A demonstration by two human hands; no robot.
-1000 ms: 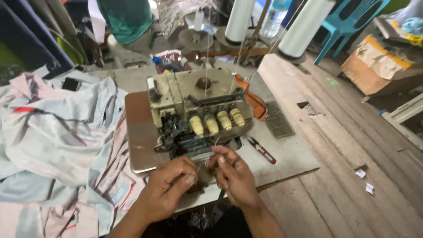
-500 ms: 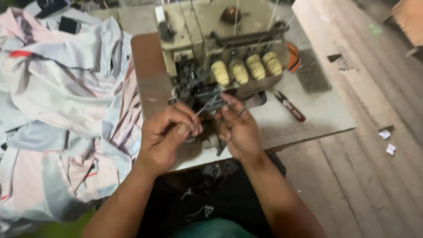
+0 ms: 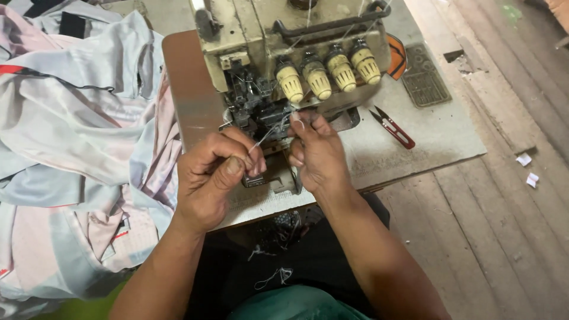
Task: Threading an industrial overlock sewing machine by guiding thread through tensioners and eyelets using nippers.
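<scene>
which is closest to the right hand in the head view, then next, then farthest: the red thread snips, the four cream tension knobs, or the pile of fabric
From the right hand:
1. Cream tension knobs, just above the fingers on the machine front.
2. Red thread snips, lying on the table to the hand's right, a little farther than the knobs.
3. Pile of fabric, far off to the left, beyond the left hand.

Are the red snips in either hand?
No, the snips lie on the table, right of both hands, which pinch thread.
</scene>
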